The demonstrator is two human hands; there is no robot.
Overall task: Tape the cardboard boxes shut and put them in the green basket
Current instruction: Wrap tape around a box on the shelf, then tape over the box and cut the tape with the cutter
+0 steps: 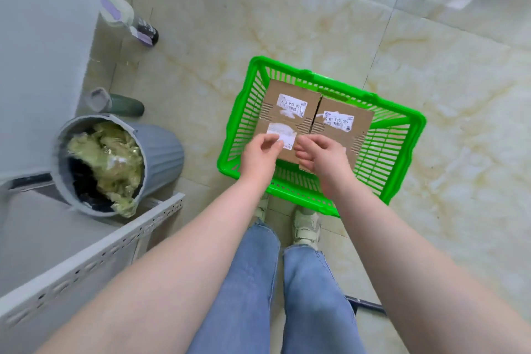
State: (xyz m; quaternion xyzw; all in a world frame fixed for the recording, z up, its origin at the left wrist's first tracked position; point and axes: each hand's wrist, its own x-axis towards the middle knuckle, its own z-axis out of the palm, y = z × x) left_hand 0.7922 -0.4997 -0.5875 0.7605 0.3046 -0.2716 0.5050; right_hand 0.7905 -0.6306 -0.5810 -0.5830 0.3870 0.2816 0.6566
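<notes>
Marble floor carried the green basket (pixel 321 135) w/ two cardboard boxes (pixel 290 115) side by side inside. Left hand (pixel 260 156) & right hand (pixel 323 158) hovered at 6 o'clock, fingertips pinched; holding anything? Can't tell, prob. steadying.

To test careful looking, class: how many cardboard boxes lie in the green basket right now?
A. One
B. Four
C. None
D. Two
D: two cardboard boxes, the left box and the right box, lie side by side inside the green basket, each with torn white labels on top.
</notes>
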